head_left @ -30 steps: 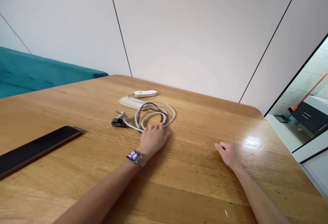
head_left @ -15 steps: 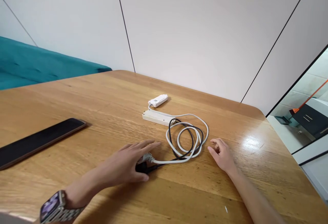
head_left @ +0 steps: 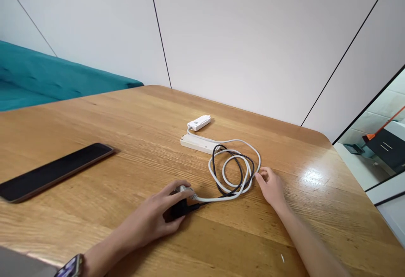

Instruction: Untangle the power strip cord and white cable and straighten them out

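my left hand (head_left: 158, 211) is wrapped round the grey plug (head_left: 186, 190) and black plug (head_left: 179, 209). right hand (head_left: 270, 187) half curled, can't tell if it's pinching cable. coil (head_left: 244, 187) sits between them, right nearer; leads (head_left: 218, 199) run left-right into it. strip (head_left: 199, 142) beyond, lengthwise left-right.

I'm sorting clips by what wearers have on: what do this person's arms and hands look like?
The left hand is ungloved, with a purple-screened smartwatch, partly out of frame, at its wrist. The right hand and its forearm show no glove, sleeve or watch.
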The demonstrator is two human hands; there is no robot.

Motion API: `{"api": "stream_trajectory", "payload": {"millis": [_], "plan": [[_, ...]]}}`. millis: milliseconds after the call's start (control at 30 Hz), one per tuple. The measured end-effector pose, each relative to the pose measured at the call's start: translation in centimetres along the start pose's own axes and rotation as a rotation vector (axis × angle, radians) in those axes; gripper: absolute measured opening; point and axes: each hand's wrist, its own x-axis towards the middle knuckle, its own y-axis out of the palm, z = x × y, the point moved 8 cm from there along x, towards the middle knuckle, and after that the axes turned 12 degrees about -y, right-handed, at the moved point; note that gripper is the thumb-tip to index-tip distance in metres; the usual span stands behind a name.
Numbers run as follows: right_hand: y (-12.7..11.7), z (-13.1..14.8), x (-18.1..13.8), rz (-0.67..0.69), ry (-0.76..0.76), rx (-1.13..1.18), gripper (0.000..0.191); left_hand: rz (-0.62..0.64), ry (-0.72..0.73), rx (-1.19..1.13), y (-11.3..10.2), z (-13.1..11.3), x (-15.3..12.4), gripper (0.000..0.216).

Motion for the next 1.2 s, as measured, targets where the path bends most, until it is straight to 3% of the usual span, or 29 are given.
{"api": "stream_trajectory", "payload": {"millis": [200,367,533,667,833,1000,1100,1200], "plan": [[1.6,1.7,2.4,0.005,0.162,-0.175,0.054,-0.03,-0.05,0.031,-2.8,-1.3,1.4,0.041],[2.8,2.1,4.1,0.11,0.274,-0.206,0.035,-0.054,-0.045,0.167,-4.0,-3.0,2.3,0.049],[3.3,2.9,4.8,0.1,0.158,-0.25,0.02,-0.028,-0.087,0.249,-4.7,-5.1,3.6,0.044],[3.6,3.2,4.6,0.092,0.047,-0.238,0.02,-0.012,-0.18,0.354,-5.4,-6.0,5.0,0.036],[4.0,2.5,4.5,0.041,0.023,-0.041,0.019,0.034,-0.238,0.443,-5.2,-6.8,6.1,0.031],[4.2,1.5,5.3,-0.135,0.036,0.474,0.028,0.018,-0.283,0.45,-5.4,-6.6,6.3,0.028],[3.3,3.2,5.5,-0.242,-0.031,0.629,0.033,0.023,-0.27,0.433,-4.7,-6.8,6.2,0.026],[2.7,6.4,4.8,-0.227,-0.101,0.668,0.038,-0.004,-0.257,0.338,-3.1,-7.5,6.6,0.03]]}}
